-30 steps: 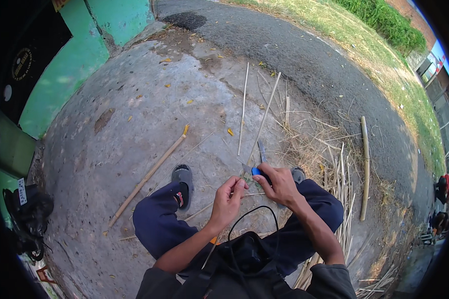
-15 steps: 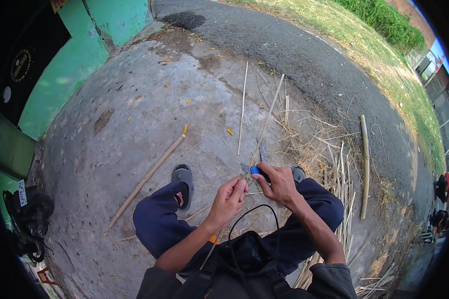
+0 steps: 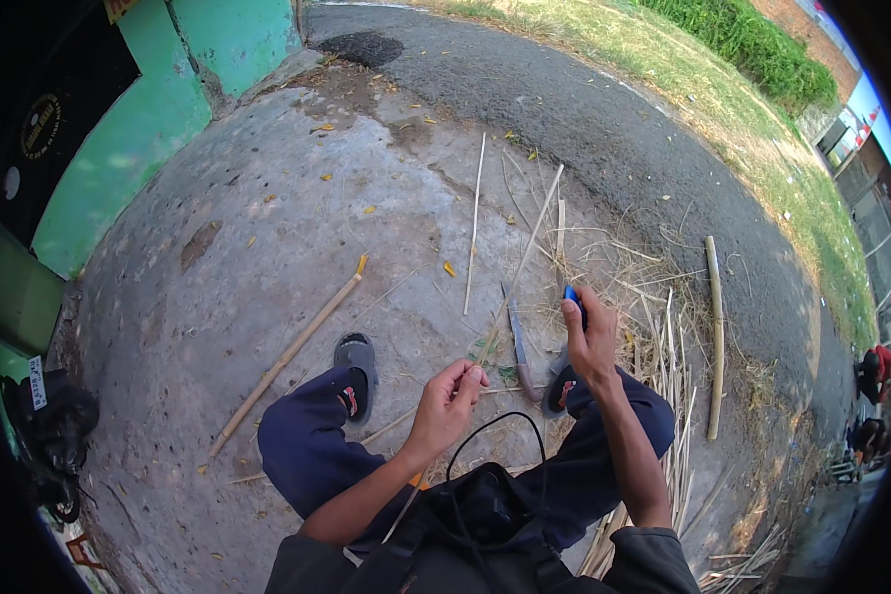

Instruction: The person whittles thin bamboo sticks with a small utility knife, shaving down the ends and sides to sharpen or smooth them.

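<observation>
Between my knees, my left hand (image 3: 446,406) is closed on a long thin bamboo strip (image 3: 527,252). The strip slants up and away to the right, and its near end runs back under my left forearm. My right hand (image 3: 594,337) is raised above my right foot, apart from the strip, with its fingers wrapped round a blue-handled cutter knife (image 3: 573,295). Its blade cannot be made out now. A larger knife (image 3: 518,342) with a dark blade and brown handle lies on the ground between my hands, beside my right sandal.
A thicker bamboo stick (image 3: 287,361) lies to the left and a bamboo pole (image 3: 714,337) to the right. Split strips (image 3: 678,396) and pale shavings (image 3: 614,262) litter the right side. Another thin strip (image 3: 476,223) lies ahead. A green wall (image 3: 119,168) stands far left.
My right hand has swung away from the left hand, forward and to the right, carrying the cutter knife off the strip. My left hand keeps its grip, and the larger knife is now uncovered.
</observation>
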Motion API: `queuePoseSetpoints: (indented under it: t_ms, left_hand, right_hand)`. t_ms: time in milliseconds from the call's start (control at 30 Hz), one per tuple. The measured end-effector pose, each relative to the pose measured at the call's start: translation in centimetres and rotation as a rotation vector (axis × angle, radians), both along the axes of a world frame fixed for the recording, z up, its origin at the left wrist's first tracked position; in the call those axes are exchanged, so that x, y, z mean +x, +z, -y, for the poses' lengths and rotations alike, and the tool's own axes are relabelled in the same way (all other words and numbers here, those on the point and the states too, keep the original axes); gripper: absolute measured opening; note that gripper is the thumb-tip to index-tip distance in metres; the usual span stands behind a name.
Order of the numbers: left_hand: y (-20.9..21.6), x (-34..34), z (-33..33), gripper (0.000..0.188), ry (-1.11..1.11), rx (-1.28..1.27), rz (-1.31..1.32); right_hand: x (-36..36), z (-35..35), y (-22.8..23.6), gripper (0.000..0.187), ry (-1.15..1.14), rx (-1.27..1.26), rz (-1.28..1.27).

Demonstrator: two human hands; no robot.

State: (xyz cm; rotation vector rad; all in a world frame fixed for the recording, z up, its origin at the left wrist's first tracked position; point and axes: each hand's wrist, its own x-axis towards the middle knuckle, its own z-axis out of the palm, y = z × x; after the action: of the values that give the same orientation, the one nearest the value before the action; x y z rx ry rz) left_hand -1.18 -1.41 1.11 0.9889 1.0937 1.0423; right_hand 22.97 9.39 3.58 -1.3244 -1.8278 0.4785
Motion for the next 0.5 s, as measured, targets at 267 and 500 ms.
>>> queuePoseSetpoints:
  t_ms: [267, 500]
  left_hand:
    - [0.2, -0.1, -1.0, 0.021, 0.026, 0.016, 0.071]
    - [0.0, 0.7, -0.4, 0.021, 0.104, 0.194, -0.177]
  right_hand:
    - [-3.2, 2.5, -1.7, 0.026, 0.366, -0.077, 0.139]
    - [-3.9, 2.6, -1.1, 0.026, 0.349, -0.033, 0.17]
